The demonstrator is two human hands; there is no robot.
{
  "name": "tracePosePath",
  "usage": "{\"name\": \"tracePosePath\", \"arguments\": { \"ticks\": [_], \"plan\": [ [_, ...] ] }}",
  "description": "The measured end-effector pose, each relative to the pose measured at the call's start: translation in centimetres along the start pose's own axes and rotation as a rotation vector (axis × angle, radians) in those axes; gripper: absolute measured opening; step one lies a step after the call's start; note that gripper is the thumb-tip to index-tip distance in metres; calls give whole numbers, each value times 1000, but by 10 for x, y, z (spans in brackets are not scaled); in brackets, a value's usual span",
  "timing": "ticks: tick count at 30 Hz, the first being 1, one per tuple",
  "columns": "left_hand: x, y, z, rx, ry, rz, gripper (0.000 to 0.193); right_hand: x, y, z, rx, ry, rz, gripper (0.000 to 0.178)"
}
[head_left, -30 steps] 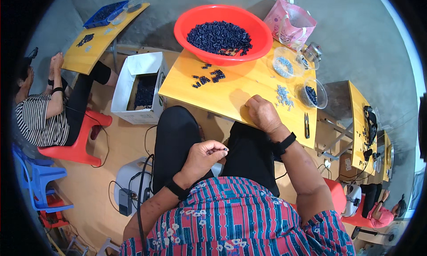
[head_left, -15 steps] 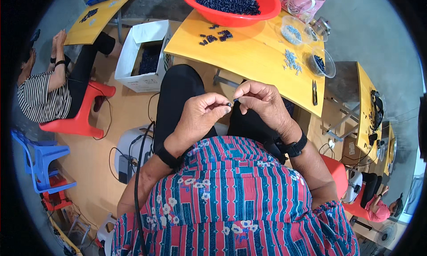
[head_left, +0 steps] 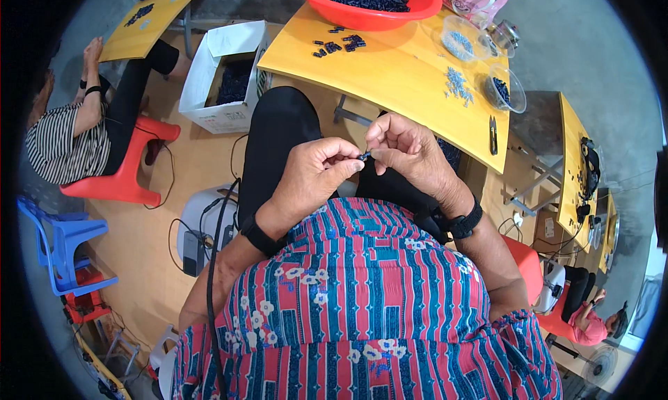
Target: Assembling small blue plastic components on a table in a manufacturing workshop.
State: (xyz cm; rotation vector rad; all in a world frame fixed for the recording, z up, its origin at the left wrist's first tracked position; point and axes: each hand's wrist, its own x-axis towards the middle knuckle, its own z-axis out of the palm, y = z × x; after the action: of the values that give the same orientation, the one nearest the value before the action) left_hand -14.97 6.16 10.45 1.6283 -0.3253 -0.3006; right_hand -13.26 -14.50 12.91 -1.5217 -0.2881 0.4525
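Yellow worktop (head_left: 390,69) on the far side, red basin (head_left: 365,19) on it, left hand (head_left: 306,177) and right hand (head_left: 412,156) nearer, over the lap (head_left: 282,125), fingers of both pinched on a small dark piece (head_left: 364,156).

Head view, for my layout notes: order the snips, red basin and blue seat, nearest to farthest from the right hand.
1. Snips, to the right hand's right, on the table.
2. Red basin, table's far side.
3. Blue seat, far left.
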Motion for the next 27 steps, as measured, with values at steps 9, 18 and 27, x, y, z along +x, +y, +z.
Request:
{"name": "tracePosePath", "arguments": {
  "ticks": [9,18,27],
  "plan": [
    [2,-1,2,24,10,9,10,-1,-2,0,-90,9,-6,20],
    [2,1,4,206,66,104,9,-2,-5,2,-158,14,20,20],
    [2,6,6,306,70,174,8,0,-14,4,-341,3,44,19]
  ]
}}
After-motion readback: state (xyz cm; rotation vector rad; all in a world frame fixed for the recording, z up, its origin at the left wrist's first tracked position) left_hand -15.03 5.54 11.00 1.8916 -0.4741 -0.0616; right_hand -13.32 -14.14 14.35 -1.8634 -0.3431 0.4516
